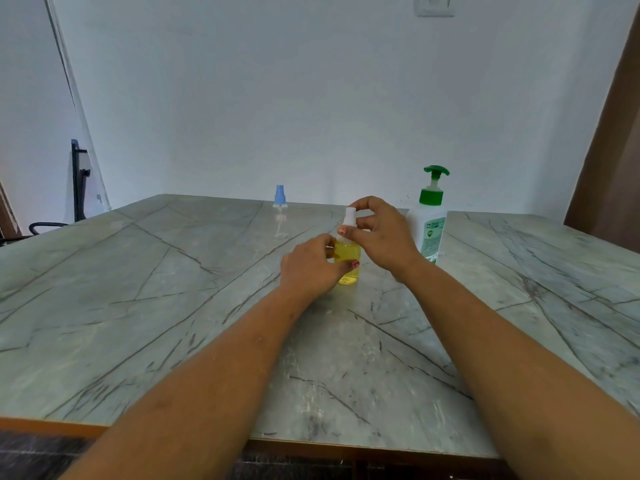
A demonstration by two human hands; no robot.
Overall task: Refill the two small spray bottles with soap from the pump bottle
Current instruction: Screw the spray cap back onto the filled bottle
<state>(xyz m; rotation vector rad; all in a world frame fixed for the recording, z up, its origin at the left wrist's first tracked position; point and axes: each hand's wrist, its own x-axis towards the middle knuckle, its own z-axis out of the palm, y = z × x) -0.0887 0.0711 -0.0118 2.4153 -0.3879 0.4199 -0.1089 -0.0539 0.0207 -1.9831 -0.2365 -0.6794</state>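
A small clear spray bottle full of yellow soap stands upright on the marble table. My left hand grips its body from the left. My right hand pinches the white spray cap on the bottle's neck. A second small clear spray bottle with a blue cap stands further back to the left and looks empty. The white pump bottle with a green pump head stands just behind and right of my right hand.
The table's front edge runs along the bottom. A white wall rises behind the table, and a brown panel stands at the right. A dark chair frame stands off the left side.
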